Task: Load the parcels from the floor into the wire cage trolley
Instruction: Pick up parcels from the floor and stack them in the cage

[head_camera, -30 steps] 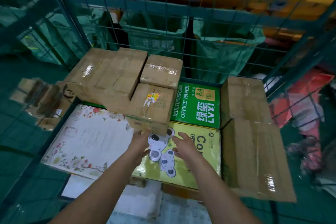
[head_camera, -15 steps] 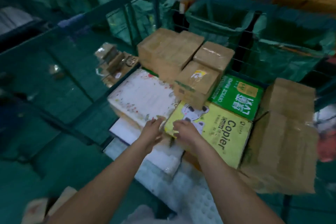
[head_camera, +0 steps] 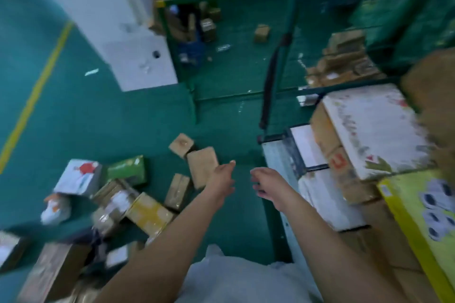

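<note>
Several parcels lie on the green floor at lower left: a plain brown box [head_camera: 202, 170], a smaller brown box [head_camera: 181, 144], a green box [head_camera: 128, 170], a white box with a red figure [head_camera: 80, 176] and a yellow box [head_camera: 150, 214]. My left hand [head_camera: 221, 178] hovers empty just right of the plain brown box, fingers extended. My right hand [head_camera: 267, 183] hangs beside it with loosely curled fingers, holding nothing. The wire cage trolley [head_camera: 278, 155] stands at right, stacked with a floral white box [head_camera: 374, 128] and a yellow copier-paper box [head_camera: 423, 216].
A white pillar base [head_camera: 140, 61] stands at upper left beside a yellow floor line [head_camera: 37, 91]. Another green cage frame [head_camera: 192, 86] with small boxes behind it sits ahead. A white bag [head_camera: 236, 278] is at my feet. More parcels [head_camera: 49, 275] crowd the bottom left corner.
The view has swung left from the trolley's load to the floor parcels. Both hands have drawn out of the cage, empty, and now hang over the floor.
</note>
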